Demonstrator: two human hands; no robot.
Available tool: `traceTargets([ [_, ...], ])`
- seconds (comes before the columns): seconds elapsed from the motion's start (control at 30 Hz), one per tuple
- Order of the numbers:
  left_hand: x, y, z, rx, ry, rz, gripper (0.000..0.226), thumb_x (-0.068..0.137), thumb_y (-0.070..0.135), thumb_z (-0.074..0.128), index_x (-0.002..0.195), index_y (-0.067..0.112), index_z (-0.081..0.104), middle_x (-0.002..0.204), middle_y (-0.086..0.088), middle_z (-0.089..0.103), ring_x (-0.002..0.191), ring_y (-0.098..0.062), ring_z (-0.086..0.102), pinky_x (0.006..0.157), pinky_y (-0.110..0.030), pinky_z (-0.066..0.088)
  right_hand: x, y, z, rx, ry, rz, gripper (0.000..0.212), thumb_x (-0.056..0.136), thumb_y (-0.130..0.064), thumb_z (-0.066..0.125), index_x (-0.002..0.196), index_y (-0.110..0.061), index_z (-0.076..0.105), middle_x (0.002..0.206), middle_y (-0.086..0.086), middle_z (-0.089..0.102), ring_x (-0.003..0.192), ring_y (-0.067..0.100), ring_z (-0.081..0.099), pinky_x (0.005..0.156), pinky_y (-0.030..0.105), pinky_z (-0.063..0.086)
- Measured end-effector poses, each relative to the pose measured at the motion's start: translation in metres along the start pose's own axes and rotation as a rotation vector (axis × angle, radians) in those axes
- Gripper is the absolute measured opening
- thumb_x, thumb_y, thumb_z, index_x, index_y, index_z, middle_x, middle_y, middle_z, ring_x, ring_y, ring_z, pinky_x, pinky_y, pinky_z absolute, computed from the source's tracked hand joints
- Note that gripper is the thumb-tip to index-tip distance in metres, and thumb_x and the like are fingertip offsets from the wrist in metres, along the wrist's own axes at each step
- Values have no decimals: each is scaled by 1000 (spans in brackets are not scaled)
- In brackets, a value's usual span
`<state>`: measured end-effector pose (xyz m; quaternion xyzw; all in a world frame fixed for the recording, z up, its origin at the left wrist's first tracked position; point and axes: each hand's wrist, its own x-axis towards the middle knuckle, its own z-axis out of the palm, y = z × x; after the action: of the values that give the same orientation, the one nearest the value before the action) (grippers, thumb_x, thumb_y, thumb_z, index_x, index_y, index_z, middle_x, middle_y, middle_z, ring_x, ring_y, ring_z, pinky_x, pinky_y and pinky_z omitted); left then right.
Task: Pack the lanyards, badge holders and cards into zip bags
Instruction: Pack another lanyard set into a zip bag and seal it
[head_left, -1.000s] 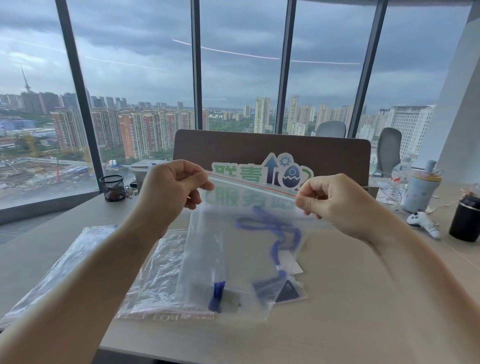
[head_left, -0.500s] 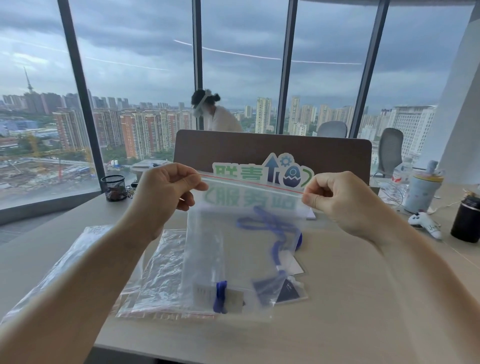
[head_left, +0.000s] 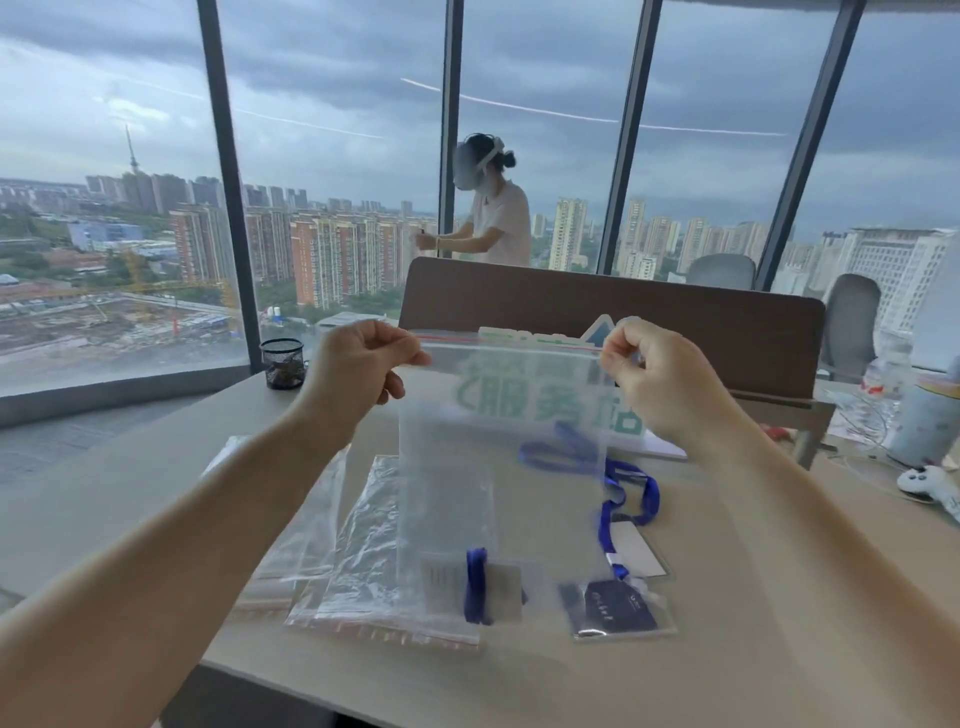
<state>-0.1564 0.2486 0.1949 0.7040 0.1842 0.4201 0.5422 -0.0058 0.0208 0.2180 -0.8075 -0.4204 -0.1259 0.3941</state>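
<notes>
A clear zip bag (head_left: 447, 467) hangs upright above the desk, held by its red-lined top edge. My left hand (head_left: 358, 369) pinches the top left corner and my right hand (head_left: 654, 374) pinches the top right corner. Inside, at the bottom, lie a folded blue lanyard (head_left: 475, 584) and a card or badge holder (head_left: 501, 592). Behind the bag on the desk lies another blue lanyard (head_left: 618, 483) clipped to a clear badge holder (head_left: 636, 551), with a dark card (head_left: 615, 610) in a holder next to it.
Several empty zip bags (head_left: 337, 561) lie flat on the desk at the left. A black mesh cup (head_left: 281, 364) stands at the back left; a brown divider (head_left: 727, 322) with a green sign runs behind. A white controller (head_left: 930, 483) and bottles sit far right. Another person stands beyond.
The view has lifted and the bag now hangs higher with its top stretched taut between my hands. The person behind the divider has come into fuller view.
</notes>
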Motion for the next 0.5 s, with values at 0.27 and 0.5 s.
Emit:
traceTargets([
  [0.27,93,-6,-102,-172,195,-74,6,81,7,71,76,11,69,72,-6,75,63,-16,72,65,-29,60,110,-74,107,321,8,9,14,98,-14,53,91,-6,61,84,10,72,63,13,74,70,44,62],
  [0.5,93,-39,-198,-162,315,-12,15,84,3,66,75,15,69,73,-5,74,73,-21,72,73,-30,59,106,-118,196,376,28,-151,12,93,-18,60,85,-11,64,82,0,74,75,11,68,74,27,54],
])
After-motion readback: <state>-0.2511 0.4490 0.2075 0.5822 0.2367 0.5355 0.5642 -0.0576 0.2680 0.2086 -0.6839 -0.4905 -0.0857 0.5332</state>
